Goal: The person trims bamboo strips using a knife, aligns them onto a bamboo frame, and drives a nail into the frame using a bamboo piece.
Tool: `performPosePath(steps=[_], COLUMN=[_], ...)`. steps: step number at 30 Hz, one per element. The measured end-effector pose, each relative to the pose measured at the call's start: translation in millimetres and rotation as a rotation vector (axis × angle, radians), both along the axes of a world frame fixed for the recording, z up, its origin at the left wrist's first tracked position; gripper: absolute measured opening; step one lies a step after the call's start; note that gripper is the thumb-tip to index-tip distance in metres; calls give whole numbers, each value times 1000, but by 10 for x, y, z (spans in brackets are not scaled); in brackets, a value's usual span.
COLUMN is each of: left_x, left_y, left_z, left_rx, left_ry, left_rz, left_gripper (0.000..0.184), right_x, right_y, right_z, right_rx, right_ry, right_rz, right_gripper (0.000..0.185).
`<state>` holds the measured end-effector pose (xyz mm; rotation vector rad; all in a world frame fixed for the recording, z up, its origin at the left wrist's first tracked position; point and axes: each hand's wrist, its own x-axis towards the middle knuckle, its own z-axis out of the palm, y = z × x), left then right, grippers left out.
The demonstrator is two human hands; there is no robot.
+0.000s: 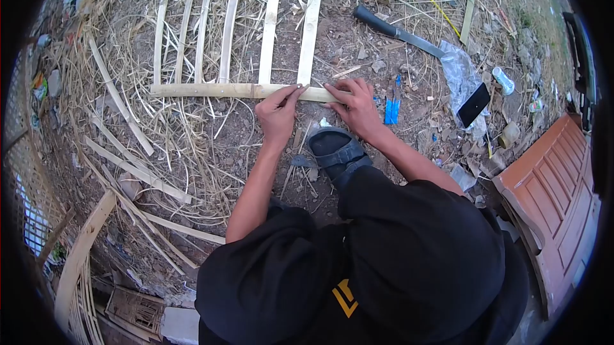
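Note:
A flat bamboo crosspiece [211,90] lies across the ground in front of me, with several pale bamboo slats [271,25] running away from it. My left hand [279,111] is closed in a pinch over the crosspiece, by the lower end of the rightmost slat [311,25]. Whatever is between those fingertips is too small to make out. My right hand [358,107] grips the crosspiece near its right end, thumb and fingers on opposite edges. Small nail heads seem to show along the left part. My sandal [334,150] is just below the crosspiece.
A black-handled machete [403,35] lies beyond my right hand, beside plastic wrap [457,76] and a phone [474,105]. Blue packaging [392,109] is nearer. Loose bamboo strips [137,169] and shavings cover the left ground. A brown panelled board [550,179] stands at right.

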<state>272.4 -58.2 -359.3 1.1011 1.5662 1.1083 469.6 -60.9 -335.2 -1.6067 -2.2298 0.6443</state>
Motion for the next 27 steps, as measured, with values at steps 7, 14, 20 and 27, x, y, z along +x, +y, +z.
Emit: performPosePath(steps=[7, 14, 20, 27], left_x=[9, -5, -37, -8], left_y=[-30, -11, -40, -32], left_z=[-11, -55, -87, -35], left_rx=[75, 346, 361, 329], left_ry=[70, 181, 191, 179], left_rz=[-41, -103, -115, -120], left_gripper=[13, 12, 13, 14], right_x=[-7, -7, -21, 244], right_y=[5, -1, -7, 227], right_z=[-4, -1, 58, 141], right_rx=[43, 11, 29, 236], right_ry=[20, 32, 76, 162], right_rz=[3, -7, -23, -243], right_gripper=[43, 44, 39, 21])
